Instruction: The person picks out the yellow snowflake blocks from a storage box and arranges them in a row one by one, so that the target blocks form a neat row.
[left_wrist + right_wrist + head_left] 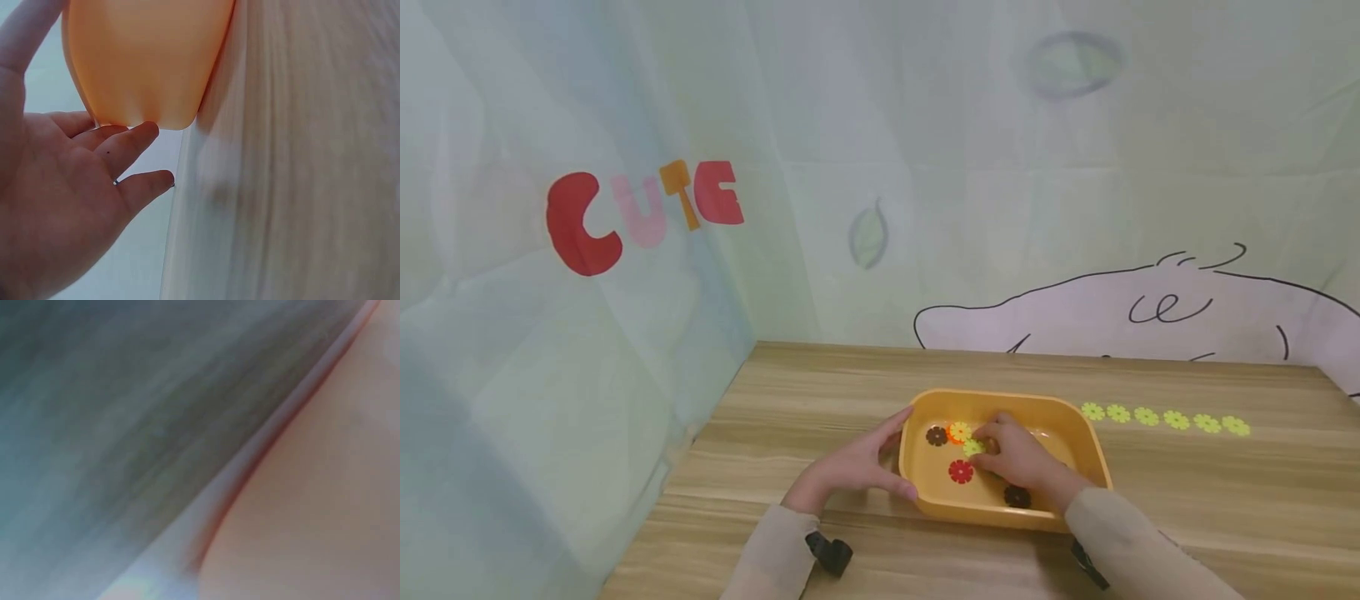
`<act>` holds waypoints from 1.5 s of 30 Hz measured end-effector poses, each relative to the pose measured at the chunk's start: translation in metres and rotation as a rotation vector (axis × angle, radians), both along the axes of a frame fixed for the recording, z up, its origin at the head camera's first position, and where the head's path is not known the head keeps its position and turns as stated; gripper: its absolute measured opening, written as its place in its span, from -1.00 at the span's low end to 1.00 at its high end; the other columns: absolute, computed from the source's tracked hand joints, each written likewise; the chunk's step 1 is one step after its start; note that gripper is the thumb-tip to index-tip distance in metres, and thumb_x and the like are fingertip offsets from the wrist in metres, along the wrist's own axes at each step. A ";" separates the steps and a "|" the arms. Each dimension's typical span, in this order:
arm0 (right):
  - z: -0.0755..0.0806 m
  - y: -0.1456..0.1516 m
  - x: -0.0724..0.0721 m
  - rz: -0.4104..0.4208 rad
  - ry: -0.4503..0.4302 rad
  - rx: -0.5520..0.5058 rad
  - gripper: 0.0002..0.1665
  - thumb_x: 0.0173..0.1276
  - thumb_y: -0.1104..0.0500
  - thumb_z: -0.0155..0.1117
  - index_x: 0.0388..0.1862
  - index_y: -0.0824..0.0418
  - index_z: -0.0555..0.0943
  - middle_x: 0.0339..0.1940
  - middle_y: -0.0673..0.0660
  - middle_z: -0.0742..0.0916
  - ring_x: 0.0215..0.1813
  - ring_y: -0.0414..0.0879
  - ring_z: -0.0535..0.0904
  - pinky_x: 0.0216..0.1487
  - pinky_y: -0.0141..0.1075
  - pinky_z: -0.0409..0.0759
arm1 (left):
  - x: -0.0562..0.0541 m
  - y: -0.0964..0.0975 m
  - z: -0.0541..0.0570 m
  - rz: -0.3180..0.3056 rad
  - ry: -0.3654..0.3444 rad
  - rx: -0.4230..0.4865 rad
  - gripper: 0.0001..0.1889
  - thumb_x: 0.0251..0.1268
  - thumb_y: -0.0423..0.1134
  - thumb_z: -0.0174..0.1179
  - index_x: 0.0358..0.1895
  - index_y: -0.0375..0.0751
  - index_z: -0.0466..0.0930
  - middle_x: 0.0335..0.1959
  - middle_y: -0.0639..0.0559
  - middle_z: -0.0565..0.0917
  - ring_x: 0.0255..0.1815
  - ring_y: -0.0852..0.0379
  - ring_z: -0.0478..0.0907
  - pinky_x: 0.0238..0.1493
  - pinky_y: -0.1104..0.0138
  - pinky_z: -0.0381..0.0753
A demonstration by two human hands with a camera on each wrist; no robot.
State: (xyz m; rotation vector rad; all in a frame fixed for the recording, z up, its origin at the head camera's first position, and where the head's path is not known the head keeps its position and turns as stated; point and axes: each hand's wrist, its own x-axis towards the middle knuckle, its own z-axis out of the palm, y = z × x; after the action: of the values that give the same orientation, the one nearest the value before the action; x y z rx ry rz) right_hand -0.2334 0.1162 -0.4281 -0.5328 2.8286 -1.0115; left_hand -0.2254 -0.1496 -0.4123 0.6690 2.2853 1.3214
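Observation:
An orange plastic tub (1000, 512) sits on the table with several flower-shaped interlocking discs inside. My left hand (857, 467) holds its left end, fingers at the far corner and thumb at the near one; the left wrist view shows fingertips against the tub's wall. Inside the tub, my right hand (1018, 450) has thumb and index finger at opposite edges of a yellow-green disc (973, 447). Around it lie a red disc (960, 472), a yellow disc (960, 431) over an orange one, and brown discs (936, 436). The right wrist view is blurred and hides the fingertips.
A row of several yellow-green discs (1176, 419) lies on the wooden table (1225, 508) right of the tub. Fabric with drawings (1000, 208) hangs behind the table and along its left side. Dark wrist straps (829, 553) sit on the sleeves.

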 end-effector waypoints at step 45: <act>0.009 0.001 0.000 -0.038 -0.095 0.004 -0.63 0.13 0.13 0.47 -0.11 0.28 0.65 -0.38 0.03 0.62 -0.36 -0.14 0.48 -0.31 -0.30 0.53 | 0.000 0.001 0.002 -0.003 0.005 -0.013 0.20 -0.08 -0.02 0.52 0.56 -0.04 -0.15 0.57 0.03 0.00 0.52 0.03 0.10 0.50 -0.05 -0.05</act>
State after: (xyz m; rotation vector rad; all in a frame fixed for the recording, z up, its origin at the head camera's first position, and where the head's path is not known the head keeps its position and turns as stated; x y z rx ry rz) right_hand -0.2337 0.1168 -0.4194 -0.4209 2.7667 -1.0097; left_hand -0.2251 -0.1485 -0.4102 0.6713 2.2939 1.3044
